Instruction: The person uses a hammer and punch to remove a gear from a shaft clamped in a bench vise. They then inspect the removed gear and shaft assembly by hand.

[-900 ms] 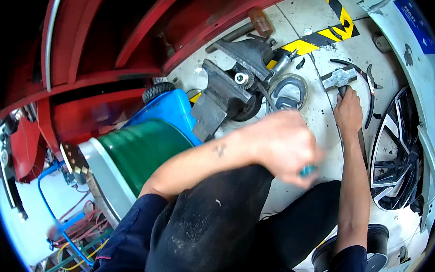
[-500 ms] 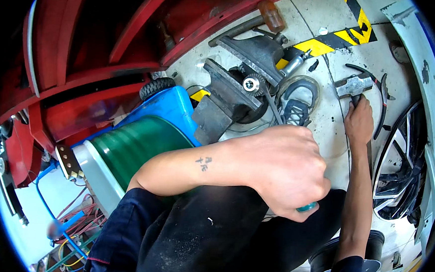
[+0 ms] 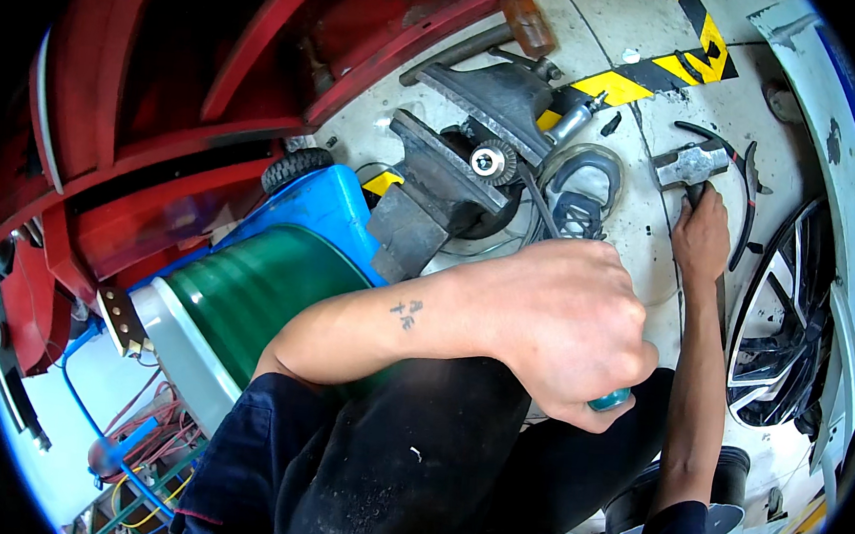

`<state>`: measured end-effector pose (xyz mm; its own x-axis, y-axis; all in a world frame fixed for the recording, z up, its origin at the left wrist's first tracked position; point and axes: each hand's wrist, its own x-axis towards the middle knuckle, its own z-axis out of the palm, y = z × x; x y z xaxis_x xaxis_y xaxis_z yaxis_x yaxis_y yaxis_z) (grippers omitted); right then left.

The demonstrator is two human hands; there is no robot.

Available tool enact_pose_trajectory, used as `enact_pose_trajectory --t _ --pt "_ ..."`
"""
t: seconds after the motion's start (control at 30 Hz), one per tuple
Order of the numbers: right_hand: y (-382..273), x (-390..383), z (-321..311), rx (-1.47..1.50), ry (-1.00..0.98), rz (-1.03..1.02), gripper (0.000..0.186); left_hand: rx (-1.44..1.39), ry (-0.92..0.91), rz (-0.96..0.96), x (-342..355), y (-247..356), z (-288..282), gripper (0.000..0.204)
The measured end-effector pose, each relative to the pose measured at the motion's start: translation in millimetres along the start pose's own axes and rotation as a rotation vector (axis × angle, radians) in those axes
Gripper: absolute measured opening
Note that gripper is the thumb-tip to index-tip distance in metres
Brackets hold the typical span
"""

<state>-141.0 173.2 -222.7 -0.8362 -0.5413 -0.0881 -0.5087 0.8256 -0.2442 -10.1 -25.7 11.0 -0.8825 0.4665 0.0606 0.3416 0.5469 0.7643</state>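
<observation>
A toothed metal gear (image 3: 503, 170) with a bright central bore sits between the jaws of a large bench vise (image 3: 438, 170). My left hand (image 3: 576, 325) is closed round a screwdriver's teal handle (image 3: 611, 400) above my knees. The metal shaft (image 3: 537, 197) runs from beyond that fist toward the gear; its tip is hard to make out. My right hand (image 3: 703, 233) grips the handle of a hammer (image 3: 690, 167), its steel head held over the floor to the right, apart from the screwdriver.
Red steel framework (image 3: 211, 131) rises at the left, beside a green drum (image 3: 260, 291) and a blue container (image 3: 348, 203). A wheel rim (image 3: 786, 328), pliers (image 3: 753, 165) and an air tool (image 3: 575, 119) lie right of the vise. My shoe (image 3: 580, 213) is close to it.
The whole view has shifted slightly, moving the vise and drum a little left and up in the picture. Both hands keep their grips, with hardly any movement of the hammer.
</observation>
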Motion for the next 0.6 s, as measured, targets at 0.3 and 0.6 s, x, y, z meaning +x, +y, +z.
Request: enact_pose_trajectory --t 0.3,0.6 --pt "3 0 4 0.007 0.019 -0.020 0.034 0.028 0.032 0.024 1 -4 -5 0.035" --pt "8 8 -4 0.118 -0.073 0.012 0.037 0.007 0.093 0.029 3 -8 -13 0.032"
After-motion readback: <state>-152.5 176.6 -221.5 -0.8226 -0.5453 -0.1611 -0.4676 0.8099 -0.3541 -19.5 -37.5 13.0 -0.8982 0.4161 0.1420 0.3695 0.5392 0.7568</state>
